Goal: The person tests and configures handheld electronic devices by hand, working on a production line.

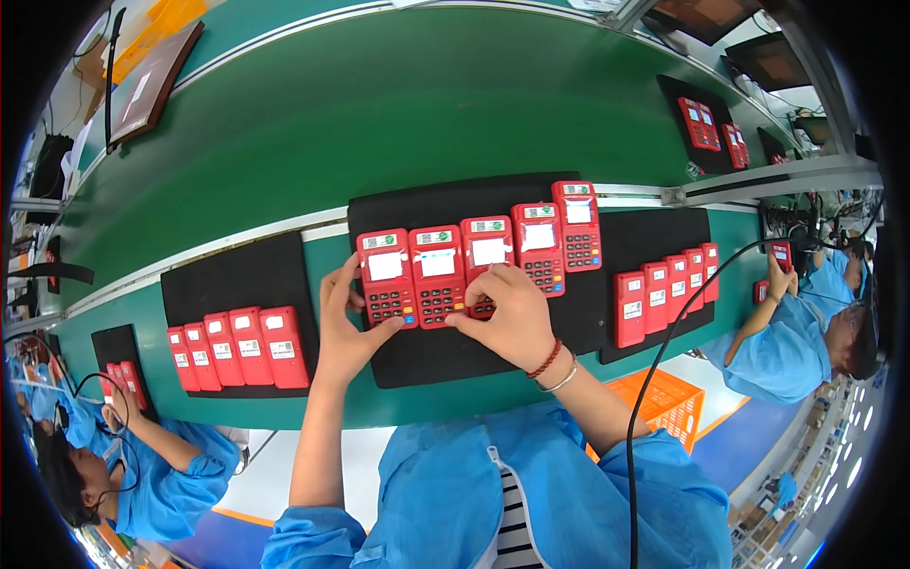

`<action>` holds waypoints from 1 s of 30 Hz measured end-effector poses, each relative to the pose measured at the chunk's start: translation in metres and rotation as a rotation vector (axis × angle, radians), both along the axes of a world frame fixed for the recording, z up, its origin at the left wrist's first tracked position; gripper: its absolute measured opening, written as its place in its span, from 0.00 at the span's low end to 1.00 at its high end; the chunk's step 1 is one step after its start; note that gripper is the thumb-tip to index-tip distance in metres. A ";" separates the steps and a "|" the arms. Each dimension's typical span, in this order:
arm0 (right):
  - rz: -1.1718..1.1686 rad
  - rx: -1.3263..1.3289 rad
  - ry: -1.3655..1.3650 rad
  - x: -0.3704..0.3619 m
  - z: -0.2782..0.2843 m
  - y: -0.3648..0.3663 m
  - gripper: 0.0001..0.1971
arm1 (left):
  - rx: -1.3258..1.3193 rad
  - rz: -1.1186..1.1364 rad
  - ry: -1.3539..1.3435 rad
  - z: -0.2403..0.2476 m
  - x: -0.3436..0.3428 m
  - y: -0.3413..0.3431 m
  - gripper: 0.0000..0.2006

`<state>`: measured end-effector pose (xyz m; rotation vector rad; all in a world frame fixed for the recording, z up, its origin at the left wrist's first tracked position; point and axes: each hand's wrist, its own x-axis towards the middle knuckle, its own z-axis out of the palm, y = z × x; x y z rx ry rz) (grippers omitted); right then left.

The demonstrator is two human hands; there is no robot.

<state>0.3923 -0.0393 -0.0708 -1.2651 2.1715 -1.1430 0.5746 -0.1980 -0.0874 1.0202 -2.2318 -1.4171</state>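
A row of several red handheld card payment terminals with white screens and dark keypads lies on a black mat point(408, 365) in front of me. My left hand point(347, 318) is closed on the leftmost card terminal point(386, 268), its fingers along the left side and its thumb at the lower edge. Beside that lies a second card terminal point(438, 270), touching it. My right hand point(517, 318) bends its fingers over the keypad of a third card terminal point(488, 245), with the thumb at the second one's lower right corner. Farther right, two more terminals point(538, 237) sit slightly higher.
Face-down red terminals point(248, 346) lie on a mat to the left, more terminals point(654, 299) on one to the right. A black cable point(654, 370) hangs across the right side. Co-workers point(171, 465) sit at both sides. An orange crate point(668, 403) stands below the table.
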 end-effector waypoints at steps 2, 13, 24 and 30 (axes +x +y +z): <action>0.008 -0.023 -0.311 -0.012 0.004 0.011 0.14 | -0.136 -0.014 -0.075 0.007 0.001 0.003 0.45; -0.386 -0.062 -0.062 -0.112 -0.040 0.066 0.33 | -0.490 -0.152 -0.081 0.014 -0.107 0.062 0.39; -0.253 0.040 0.006 -0.084 -0.024 0.072 0.51 | -0.465 -0.184 -0.183 0.015 -0.108 0.061 0.43; -0.249 0.123 0.111 -0.074 -0.025 0.066 0.53 | -0.422 -0.284 -0.195 0.019 -0.100 0.057 0.48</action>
